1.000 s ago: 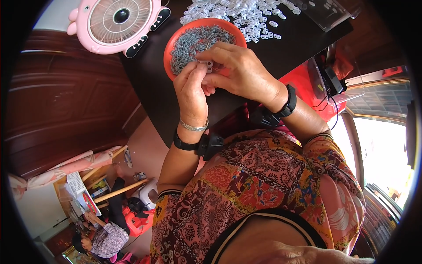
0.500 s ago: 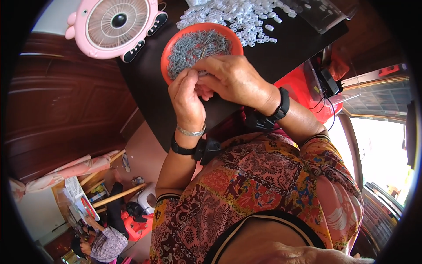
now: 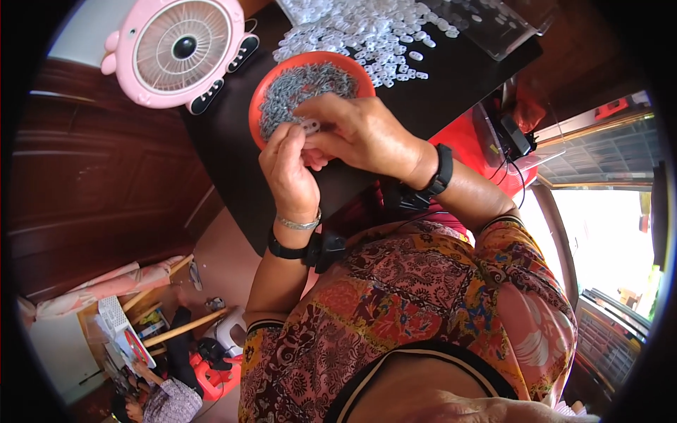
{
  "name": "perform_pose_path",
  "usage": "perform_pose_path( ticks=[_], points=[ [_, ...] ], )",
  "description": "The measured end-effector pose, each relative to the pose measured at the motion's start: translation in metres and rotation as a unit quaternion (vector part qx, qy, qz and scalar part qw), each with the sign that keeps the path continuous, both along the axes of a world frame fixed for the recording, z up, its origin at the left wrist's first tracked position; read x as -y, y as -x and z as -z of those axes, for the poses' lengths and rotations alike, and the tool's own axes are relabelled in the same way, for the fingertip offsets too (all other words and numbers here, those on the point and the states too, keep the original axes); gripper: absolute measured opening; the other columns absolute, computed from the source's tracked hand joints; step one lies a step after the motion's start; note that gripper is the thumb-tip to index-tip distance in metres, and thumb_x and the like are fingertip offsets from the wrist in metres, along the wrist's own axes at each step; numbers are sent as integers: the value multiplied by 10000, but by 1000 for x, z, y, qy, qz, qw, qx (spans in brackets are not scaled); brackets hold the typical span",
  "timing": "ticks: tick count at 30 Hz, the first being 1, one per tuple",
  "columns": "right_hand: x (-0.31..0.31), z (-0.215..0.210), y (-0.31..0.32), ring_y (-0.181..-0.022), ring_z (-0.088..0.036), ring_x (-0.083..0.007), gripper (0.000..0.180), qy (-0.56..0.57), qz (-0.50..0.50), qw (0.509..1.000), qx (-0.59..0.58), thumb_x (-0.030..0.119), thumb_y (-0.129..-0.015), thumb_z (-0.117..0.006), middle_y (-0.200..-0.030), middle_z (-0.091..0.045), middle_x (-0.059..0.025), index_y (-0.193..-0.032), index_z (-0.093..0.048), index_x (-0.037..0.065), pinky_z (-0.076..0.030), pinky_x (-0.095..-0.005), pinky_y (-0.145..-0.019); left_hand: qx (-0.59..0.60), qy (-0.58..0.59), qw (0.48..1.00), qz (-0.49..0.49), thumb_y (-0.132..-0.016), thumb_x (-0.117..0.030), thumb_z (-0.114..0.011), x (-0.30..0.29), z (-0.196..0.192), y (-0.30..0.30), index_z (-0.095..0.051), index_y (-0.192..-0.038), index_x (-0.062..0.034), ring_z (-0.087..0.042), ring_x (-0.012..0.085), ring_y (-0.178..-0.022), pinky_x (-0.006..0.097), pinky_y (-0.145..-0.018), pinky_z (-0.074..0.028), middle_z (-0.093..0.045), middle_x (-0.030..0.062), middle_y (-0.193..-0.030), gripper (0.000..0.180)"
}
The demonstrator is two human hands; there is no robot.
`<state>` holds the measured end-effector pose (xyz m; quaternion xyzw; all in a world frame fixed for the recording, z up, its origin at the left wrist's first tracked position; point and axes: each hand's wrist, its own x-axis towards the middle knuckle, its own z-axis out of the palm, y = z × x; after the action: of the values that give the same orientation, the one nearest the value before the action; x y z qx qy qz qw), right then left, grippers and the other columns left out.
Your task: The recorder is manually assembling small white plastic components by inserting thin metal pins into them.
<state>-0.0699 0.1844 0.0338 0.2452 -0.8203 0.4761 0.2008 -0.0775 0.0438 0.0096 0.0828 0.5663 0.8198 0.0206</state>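
Note:
My left hand [image 3: 288,171] and my right hand [image 3: 361,132] meet over the near rim of an orange bowl [image 3: 264,84] filled with small grey metal pieces. Between the fingertips of both hands sits one small white plastic piece [image 3: 309,125]. Beyond the bowl a heap of white plastic pieces [image 3: 367,28] lies spread on the black table [image 3: 451,77]. Both wrists wear black bands; the left also has a silver bracelet.
A pink round fan [image 3: 182,49] stands at the table's left end. A clear plastic box [image 3: 497,25] sits at the far right of the table. Red cloth and cables [image 3: 508,137] lie to the right. Another person [image 3: 166,402] sits on the floor at lower left among clutter.
Both hands have stayed together at the bowl's rim and the white piece now shows between the fingertips. The view has shifted slightly.

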Motion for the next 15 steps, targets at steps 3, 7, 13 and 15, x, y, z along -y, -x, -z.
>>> perform_pose_path(
  ticks=[3, 7, 13, 15],
  points=[
    [-3, 1, 0, -681, -676, -213, 212, 30, -1, 998, 52, 102, -773, -729, -749, -668, -91, -950, -636, 32, -524, -291, -589, 2, 21, 1000, -20, -917, -191, -480, -1, -4, -4, -515, -680, -22, -451, 90, -477, 216, -461, -330, -500, 23, -559, 293],
    [-4, -2, 1, -673, -655, -183, 220, 12, -25, 999, 36, 127, -762, -742, -742, -647, -77, -944, -647, 48, -515, -276, -585, 4, 1, 1000, -3, -910, -200, -478, -1, -1, -4, -506, -681, -28, -458, 101, -477, 222, -469, -341, -497, 27, -555, 288],
    [-2, 8, 0, -677, -649, -228, 245, -28, -3, 998, -61, 132, -753, -739, -754, -633, -75, -961, -641, 49, -512, -296, -573, -3, 5, 1000, 21, -912, -200, -455, 3, 4, -4, -519, -692, -26, -447, 84, -461, 208, -452, -326, -486, 16, -534, 287],
    [-2, 9, -1, -676, -648, -236, 241, -36, -4, 997, -61, 125, -757, -733, -743, -628, -74, -965, -637, 48, -510, -297, -568, 1, 17, 1000, 9, -910, -197, -450, 3, 4, -5, -526, -698, -21, -438, 77, -448, 203, -436, -313, -485, 12, -529, 286]
  ],
)
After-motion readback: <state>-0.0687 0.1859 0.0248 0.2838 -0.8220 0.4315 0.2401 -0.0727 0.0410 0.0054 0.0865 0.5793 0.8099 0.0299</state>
